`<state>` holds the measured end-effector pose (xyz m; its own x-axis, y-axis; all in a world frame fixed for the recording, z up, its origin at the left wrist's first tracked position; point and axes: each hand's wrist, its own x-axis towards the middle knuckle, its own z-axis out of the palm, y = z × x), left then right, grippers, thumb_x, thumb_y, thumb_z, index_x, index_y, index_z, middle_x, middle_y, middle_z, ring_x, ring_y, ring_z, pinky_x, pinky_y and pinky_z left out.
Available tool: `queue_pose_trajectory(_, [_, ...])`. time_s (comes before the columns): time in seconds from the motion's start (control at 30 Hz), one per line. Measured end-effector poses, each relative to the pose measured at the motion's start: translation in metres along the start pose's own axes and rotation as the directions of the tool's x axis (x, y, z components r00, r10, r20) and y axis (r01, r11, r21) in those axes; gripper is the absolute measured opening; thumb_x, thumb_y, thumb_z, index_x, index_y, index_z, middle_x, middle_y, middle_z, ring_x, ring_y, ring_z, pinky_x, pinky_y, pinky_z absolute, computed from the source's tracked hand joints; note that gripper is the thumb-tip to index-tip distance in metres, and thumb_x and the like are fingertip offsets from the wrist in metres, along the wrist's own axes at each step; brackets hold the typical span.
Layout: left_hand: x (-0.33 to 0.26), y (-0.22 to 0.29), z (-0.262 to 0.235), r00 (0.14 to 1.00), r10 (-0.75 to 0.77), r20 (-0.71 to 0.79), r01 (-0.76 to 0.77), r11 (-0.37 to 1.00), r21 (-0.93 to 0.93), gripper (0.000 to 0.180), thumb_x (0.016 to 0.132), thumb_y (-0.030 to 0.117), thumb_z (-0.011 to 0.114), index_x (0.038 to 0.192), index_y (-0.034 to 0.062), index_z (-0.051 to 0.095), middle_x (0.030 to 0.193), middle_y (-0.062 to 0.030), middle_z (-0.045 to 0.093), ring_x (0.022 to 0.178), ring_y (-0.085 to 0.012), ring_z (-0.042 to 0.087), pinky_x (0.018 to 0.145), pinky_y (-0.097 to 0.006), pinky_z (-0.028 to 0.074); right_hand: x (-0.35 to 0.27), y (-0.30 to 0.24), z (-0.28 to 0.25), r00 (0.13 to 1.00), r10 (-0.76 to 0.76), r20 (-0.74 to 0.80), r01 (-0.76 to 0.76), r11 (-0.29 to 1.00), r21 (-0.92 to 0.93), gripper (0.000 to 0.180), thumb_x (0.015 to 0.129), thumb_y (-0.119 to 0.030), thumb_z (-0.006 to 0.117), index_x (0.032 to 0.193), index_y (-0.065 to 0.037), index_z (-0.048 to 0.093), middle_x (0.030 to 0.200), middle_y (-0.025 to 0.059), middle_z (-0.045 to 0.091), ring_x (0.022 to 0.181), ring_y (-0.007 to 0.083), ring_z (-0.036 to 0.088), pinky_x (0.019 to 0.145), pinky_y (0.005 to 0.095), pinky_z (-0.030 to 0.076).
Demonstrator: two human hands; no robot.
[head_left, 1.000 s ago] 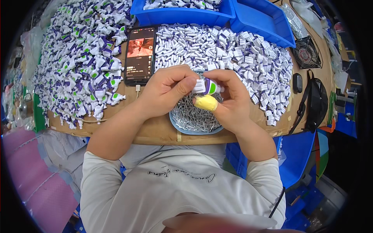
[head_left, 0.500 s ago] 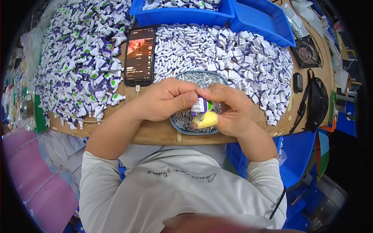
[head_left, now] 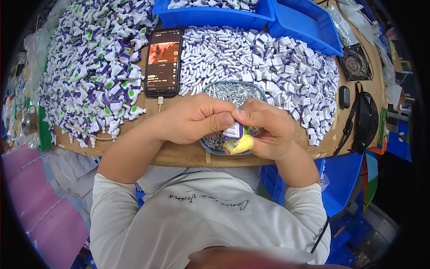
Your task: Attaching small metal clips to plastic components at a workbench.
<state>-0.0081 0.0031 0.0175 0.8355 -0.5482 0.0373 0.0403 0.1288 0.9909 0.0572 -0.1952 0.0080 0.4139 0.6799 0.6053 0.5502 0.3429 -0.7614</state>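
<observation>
A: Part?
B: Toy-figure body (head_left: 234,130) showed white ridges, purple band, green patch; partly hidden. Sat above the pin bowl (head_left: 215,151).
A: Fingers?
B: Left hand (head_left: 197,119): thumb and forefinger pressed together, contents hidden. Right hand (head_left: 271,130) pinched the body, yellow-wrapped digit (head_left: 241,145) bent.

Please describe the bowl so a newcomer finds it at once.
On the brown table, find the edge nearest the white shirt. There, partly hidden by the left hand and right hand, sits a blue bowl. Beyond it lie white toy parts, but this bowl holds metal pins.
</observation>
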Motion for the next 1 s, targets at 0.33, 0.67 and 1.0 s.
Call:
queue_pose_trajectory(0.33, [0.003,-0.005,0.014,0.985,-0.037,-0.166,0.019,0.994,-0.108,0.034,0.099,0.033,0.043,0.089,0.0036,0.058,0.065,0.0037,0.047,0.058,-0.0034,0.04,0.05,-0.022,0.032,-0.005,0.002,0.004,0.987,0.142,-0.073,-0.143,0.99,-0.003,0.05,0.065,-0.021,0.084,0.105,-0.002,0.061,0.076,0.0079,0.058,0.062,0.018,0.055,0.053,0.0268,0.041])
queue_pose_trajectory(0.67, [0.007,0.0,0.014,0.958,-0.04,-0.285,0.106,0.97,0.22,0.036,0.097,0.034,0.049,0.079,0.0042,0.057,0.057,0.0,0.049,0.054,-0.0066,0.043,0.049,-0.025,0.035,-0.001,-0.004,0.007,0.981,0.149,-0.127,-0.167,0.975,-0.145,0.043,0.067,-0.024,0.082,0.097,-0.005,0.058,0.076,0.0091,0.057,0.064,0.0231,0.055,0.055,0.0307,0.042])
queue_pose_trajectory(1.0, [-0.005,0.01,-0.01,0.984,-0.09,-0.153,0.107,0.988,0.11,0.027,0.09,0.022,0.055,0.072,0.0025,0.051,0.063,0.0021,0.048,0.059,-0.0069,0.04,0.052,-0.024,0.033,0.007,-0.001,0.004,0.997,0.05,-0.064,-0.073,0.896,-0.439,0.042,0.07,-0.031,0.077,0.098,-0.005,0.059,0.085,0.0093,0.057,0.075,0.0244,0.055,0.066,0.0344,0.043])
